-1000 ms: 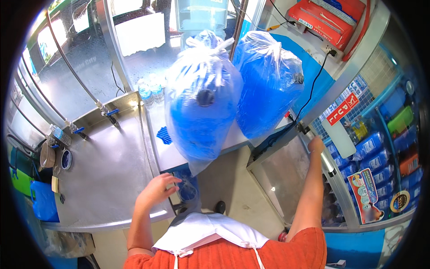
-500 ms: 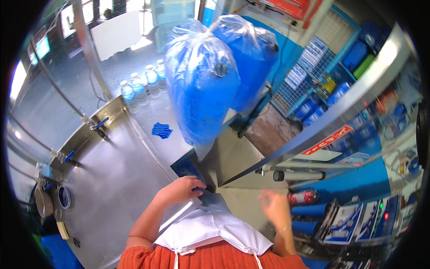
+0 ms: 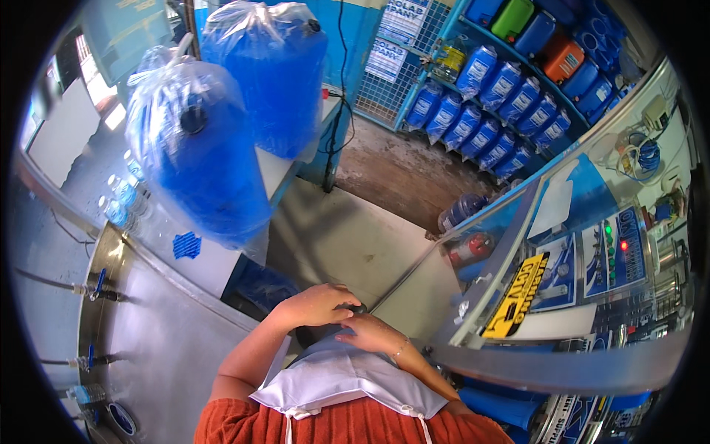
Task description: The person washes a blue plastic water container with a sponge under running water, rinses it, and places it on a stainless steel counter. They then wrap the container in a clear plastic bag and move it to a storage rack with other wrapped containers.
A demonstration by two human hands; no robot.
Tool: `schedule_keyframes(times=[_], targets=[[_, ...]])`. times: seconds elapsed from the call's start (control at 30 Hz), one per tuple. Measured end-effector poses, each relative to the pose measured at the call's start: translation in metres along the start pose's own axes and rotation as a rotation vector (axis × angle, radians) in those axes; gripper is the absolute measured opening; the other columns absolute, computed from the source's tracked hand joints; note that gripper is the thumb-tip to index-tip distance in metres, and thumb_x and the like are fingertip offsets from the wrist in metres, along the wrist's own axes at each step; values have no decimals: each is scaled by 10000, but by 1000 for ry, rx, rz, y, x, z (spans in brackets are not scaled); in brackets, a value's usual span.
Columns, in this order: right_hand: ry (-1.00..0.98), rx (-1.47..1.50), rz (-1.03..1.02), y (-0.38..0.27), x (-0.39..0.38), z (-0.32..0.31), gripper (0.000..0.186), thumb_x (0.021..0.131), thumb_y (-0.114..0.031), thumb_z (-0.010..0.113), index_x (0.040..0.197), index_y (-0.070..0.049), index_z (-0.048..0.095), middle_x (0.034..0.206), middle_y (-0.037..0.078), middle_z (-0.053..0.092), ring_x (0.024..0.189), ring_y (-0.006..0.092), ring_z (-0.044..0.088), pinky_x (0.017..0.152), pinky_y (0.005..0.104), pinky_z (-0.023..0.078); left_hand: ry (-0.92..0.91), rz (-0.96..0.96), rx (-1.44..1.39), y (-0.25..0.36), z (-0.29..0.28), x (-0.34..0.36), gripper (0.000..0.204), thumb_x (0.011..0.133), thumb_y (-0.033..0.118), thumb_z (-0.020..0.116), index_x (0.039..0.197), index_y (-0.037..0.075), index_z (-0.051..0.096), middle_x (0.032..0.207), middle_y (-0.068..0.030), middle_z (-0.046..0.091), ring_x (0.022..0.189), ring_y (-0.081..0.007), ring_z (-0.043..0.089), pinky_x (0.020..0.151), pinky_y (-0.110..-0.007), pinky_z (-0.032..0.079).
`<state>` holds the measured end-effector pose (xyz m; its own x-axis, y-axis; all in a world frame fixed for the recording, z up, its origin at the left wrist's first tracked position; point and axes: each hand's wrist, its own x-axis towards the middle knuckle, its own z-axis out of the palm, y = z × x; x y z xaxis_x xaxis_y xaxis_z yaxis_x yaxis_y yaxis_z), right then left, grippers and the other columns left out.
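Note:
My two hands are together in front of the white apron (image 3: 340, 377) at my waist. My left hand (image 3: 319, 305) has its fingers curled inward. A small dark patch shows beneath its fingertips, too hidden to name. My right hand (image 3: 376, 334) reaches across from the right, its fingers apart and pointing at the left one, close to or touching it. Ahead to the left stand two big blue jugs wrapped in clear plastic, the nearer jug (image 3: 200, 163) and the farther jug (image 3: 274, 89). A blue ribbed cloth or mat (image 3: 187, 246) lies beside the nearer one.
A steel sink or counter (image 3: 170, 333) with blue-handled valves is on my left, several water bottles (image 3: 122, 200) beyond it. At right is a glass door or panel with a metal frame (image 3: 547, 370) and yellow sign (image 3: 518, 296). Shelves (image 3: 436, 70) hold several blue containers.
The view has turned to the right, so the jugs appear farther left and the shelves show more. My right hand has come in from the right to meet my left.

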<state>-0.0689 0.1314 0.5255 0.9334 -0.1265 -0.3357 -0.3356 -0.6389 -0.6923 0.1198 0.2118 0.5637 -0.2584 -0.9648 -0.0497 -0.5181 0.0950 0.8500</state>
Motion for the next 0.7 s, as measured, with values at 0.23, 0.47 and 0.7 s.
schedule_keyframes(times=[0.23,0.47,0.7], targets=[[36,50,146,61,9,-75,468,863,-306,674,1261,-72,592,1055,221,664,985,376,642,868,447,501,49,-76,9,-14,-16,59,305,883,210,632,1133,36,648,1083,-174,652,999,-358,626,860,-425,495],[344,1,13,119,47,-207,462,874,-279,668,1279,-75,581,1054,232,661,997,372,638,866,448,499,470,-373,221,-35,-56,79,279,837,184,675,1088,62,677,1050,-180,643,964,-376,619,850,-425,498],[215,-193,-249,124,127,-298,398,877,-232,662,1239,-75,610,1049,213,648,978,375,622,861,448,494,1058,-708,-5,-118,-76,72,340,879,168,654,1205,74,629,1096,-128,607,949,-249,622,800,-365,502]])
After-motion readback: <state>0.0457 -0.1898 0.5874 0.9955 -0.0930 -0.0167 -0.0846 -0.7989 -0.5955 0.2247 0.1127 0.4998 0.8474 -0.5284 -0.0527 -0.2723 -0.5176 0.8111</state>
